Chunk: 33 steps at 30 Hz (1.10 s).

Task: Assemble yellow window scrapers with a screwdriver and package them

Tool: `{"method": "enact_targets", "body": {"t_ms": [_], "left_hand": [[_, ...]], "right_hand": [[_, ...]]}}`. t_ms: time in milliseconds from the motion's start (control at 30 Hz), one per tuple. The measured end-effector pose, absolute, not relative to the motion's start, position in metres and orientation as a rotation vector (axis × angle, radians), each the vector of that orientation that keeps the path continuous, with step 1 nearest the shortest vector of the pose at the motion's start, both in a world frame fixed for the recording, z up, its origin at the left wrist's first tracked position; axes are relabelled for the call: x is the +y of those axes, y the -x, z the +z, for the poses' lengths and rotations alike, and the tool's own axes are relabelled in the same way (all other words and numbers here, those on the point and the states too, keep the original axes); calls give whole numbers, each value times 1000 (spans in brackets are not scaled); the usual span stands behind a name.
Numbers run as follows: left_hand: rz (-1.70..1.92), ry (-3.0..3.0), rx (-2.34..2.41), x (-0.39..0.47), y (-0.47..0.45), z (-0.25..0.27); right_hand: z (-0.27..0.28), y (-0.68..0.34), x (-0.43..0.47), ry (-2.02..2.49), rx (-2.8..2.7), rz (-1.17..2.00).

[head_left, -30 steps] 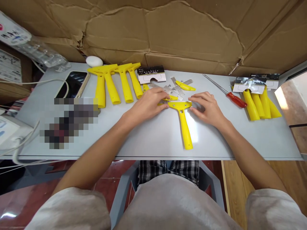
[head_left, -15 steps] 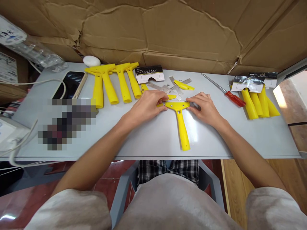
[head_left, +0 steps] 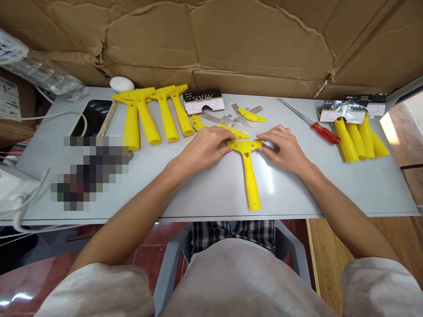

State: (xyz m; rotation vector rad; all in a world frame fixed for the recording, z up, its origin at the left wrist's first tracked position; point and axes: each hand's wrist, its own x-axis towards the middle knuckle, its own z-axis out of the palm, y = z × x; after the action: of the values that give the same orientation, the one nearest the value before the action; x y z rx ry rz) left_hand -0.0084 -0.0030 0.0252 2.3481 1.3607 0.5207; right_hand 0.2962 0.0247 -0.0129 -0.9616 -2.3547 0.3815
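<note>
A yellow T-shaped scraper [head_left: 251, 180] lies in front of me, its handle pointing toward my body and two screws showing in its head. My left hand [head_left: 206, 147] pinches the left end of the head. At the opposite end, the fingers of my right hand [head_left: 282, 147] are closed on it, with a dark edge showing beside them. Just beyond the head is a loose yellow head plate [head_left: 235, 131]. Farther back, a second yellow plate [head_left: 251, 116] rests among metal blades [head_left: 216, 119] and small screws.
Several yellow scrapers [head_left: 150, 121] stand in a row at the back left, beside a black-and-white card [head_left: 204, 101]. A red-handled screwdriver [head_left: 325, 133] and carded yellow handles [head_left: 346, 140] are on the right. A phone [head_left: 95, 115] and white cable lie left. Cardboard [head_left: 231, 44] walls the back.
Both hands keep their hold at the ends of the scraper's head. The view has shifted slightly; the scraper has hardly moved.
</note>
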Motion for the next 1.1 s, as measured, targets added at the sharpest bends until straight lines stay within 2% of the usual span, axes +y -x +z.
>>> {"method": "enact_targets", "body": {"t_ms": [167,567,1100], "left_hand": [[632,-2311,1307,-1,11,22],[552,-2254,1363,-3,7,21],[624,-2259,1318,6,9,19]], "right_hand": [[-12,-297,24,940,-2355,392],[-10,-297,22,1003,-2389,438],[-15,-295,24,1001,-2365,423]]}}
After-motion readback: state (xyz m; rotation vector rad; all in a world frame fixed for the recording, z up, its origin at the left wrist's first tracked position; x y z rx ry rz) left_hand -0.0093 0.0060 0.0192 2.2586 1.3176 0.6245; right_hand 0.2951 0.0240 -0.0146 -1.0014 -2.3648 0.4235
